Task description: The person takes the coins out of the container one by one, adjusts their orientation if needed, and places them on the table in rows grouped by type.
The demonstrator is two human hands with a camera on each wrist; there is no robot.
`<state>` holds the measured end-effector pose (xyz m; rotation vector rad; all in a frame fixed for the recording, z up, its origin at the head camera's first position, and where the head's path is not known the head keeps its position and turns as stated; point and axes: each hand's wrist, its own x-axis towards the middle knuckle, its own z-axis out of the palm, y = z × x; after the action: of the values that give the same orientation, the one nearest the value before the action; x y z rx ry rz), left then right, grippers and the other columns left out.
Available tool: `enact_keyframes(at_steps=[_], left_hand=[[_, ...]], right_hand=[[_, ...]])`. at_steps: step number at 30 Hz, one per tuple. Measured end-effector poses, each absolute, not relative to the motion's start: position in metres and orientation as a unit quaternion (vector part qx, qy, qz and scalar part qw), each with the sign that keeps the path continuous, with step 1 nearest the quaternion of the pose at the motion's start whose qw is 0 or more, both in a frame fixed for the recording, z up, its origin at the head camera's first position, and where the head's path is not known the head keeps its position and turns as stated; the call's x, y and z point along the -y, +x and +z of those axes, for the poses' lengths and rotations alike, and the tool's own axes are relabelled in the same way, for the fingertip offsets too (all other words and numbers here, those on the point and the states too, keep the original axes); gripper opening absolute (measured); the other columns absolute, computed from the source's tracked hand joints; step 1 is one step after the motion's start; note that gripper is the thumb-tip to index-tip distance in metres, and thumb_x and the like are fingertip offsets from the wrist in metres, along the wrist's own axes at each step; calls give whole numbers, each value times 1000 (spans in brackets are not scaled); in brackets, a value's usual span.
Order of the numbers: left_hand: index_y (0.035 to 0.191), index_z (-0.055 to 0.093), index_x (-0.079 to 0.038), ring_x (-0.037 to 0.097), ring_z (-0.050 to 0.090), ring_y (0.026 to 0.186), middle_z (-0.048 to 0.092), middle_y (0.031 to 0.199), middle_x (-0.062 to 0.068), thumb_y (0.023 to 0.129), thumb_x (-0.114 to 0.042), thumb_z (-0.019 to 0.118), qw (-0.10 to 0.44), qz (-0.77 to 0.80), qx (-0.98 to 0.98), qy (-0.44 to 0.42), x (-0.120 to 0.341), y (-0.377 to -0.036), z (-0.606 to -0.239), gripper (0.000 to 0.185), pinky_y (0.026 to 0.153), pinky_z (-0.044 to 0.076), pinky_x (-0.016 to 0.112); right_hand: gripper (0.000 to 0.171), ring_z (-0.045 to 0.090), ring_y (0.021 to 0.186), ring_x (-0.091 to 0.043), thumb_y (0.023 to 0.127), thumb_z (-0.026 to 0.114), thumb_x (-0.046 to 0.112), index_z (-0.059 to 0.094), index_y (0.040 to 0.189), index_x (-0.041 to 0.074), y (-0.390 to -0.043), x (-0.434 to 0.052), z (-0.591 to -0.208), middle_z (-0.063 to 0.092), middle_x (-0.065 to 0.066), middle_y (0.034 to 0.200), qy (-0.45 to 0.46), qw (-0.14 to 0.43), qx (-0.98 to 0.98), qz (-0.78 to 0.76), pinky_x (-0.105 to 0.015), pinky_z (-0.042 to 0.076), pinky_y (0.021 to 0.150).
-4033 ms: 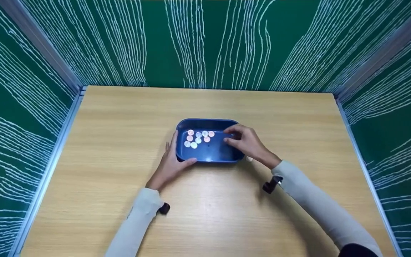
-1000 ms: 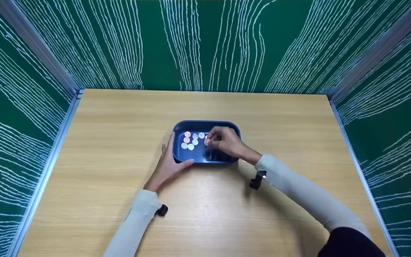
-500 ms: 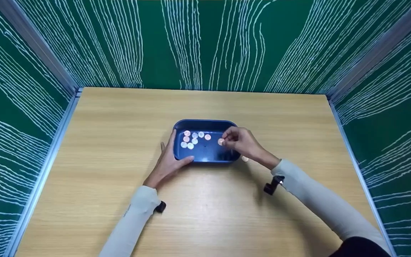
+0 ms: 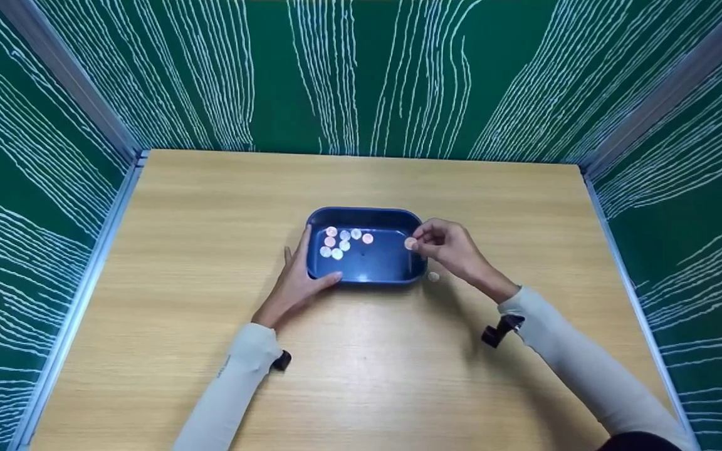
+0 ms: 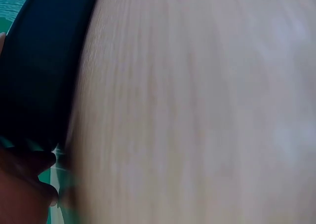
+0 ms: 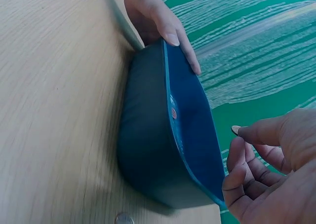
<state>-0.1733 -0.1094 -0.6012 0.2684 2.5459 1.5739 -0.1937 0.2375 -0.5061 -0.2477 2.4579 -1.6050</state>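
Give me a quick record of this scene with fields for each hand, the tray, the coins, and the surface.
Left hand: grips the tray's near left corner, thumb on the front wall
Right hand: pinches one coin above the tray's right edge
Tray: dark blue, rectangular, rounded corners, flat on the table
Coins in tray: small cluster at the far left, silver and copper coloured
Loose coin: on the table, right of the tray
Table: light wood grain

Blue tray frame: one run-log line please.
left hand grips blue tray left end | right hand pinches coin over right rim | loose coin on table
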Motion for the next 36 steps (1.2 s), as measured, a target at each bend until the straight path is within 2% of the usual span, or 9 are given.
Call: enact_keyframes(at_steps=[6, 10, 14, 18, 23, 27, 30, 33, 36], left_hand=[[179, 0, -33, 52, 3, 167, 9, 185, 8, 93, -40, 89, 70, 526, -843, 88, 108, -173, -603, 124, 133, -7, 65], [179, 1, -30, 51, 5, 167, 10, 185, 8, 93, -39, 89, 66, 527, -843, 90, 108, -174, -603, 124, 134, -8, 62], [180, 2, -25, 47, 16, 167, 14, 185, 9, 92, -38, 90, 53, 527, -842, 101, 109, -175, -603, 124, 135, -13, 51], [180, 2, -27, 48, 12, 167, 12, 185, 8, 92, -40, 90, 58, 528, -842, 97, 109, -174, -602, 124, 135, -12, 53], [179, 1, -29, 52, 5, 167, 9, 186, 7, 93, -44, 88, 67, 526, -843, 89, 111, -173, -601, 124, 135, -7, 60], [179, 0, -31, 55, -1, 166, 9, 186, 8, 92, -45, 89, 76, 523, -845, 79, 111, -171, -601, 125, 133, -3, 66], [179, 0, -31, 55, 0, 166, 9, 185, 7, 92, -42, 89, 75, 524, -844, 83, 111, -172, -601, 125, 134, -6, 64], [179, 0, -31, 54, 1, 166, 10, 185, 7, 92, -42, 89, 74, 524, -844, 85, 109, -172, -601, 125, 134, -6, 63], [179, 0, -35, 55, -4, 166, 9, 186, 6, 91, -45, 90, 78, 524, -845, 76, 109, -172, -599, 125, 132, -2, 69]], right_hand=[[22, 69, 88, -33, 103, 80, 13, 74, 117, -2, -191, -258, -506, 75, -18, 105, -57, 90, -823, -558, -22, 57, 70], [19, 68, 80, -21, 103, 78, 6, 73, 116, -7, -192, -274, -509, 74, -17, 100, -46, 70, -819, -568, -21, 54, 65], [21, 66, 74, -14, 101, 79, 2, 71, 115, -12, -193, -289, -517, 72, -12, 92, -32, 51, -812, -581, -19, 48, 59], [25, 65, 76, -12, 101, 79, 4, 70, 117, -13, -190, -301, -530, 71, -9, 91, -7, 55, -812, -581, -21, 52, 62], [26, 66, 81, -10, 99, 80, 1, 70, 117, -15, -187, -306, -549, 73, -13, 97, 13, 59, -814, -578, -19, 57, 72], [24, 64, 78, -12, 99, 79, 0, 70, 116, -14, -186, -307, -564, 73, -18, 100, 15, 73, -821, -565, -19, 53, 64], [24, 64, 73, -15, 99, 79, 1, 70, 116, -14, -185, -306, -572, 72, -19, 97, 19, 85, -816, -571, -21, 52, 58], [24, 64, 71, -16, 100, 79, 2, 69, 116, -13, -182, -303, -577, 71, -18, 95, 21, 90, -811, -577, -23, 53, 56], [21, 63, 72, -14, 100, 79, 2, 70, 114, -12, -183, -299, -580, 73, -18, 97, 15, 91, -815, -572, -22, 52, 57]])
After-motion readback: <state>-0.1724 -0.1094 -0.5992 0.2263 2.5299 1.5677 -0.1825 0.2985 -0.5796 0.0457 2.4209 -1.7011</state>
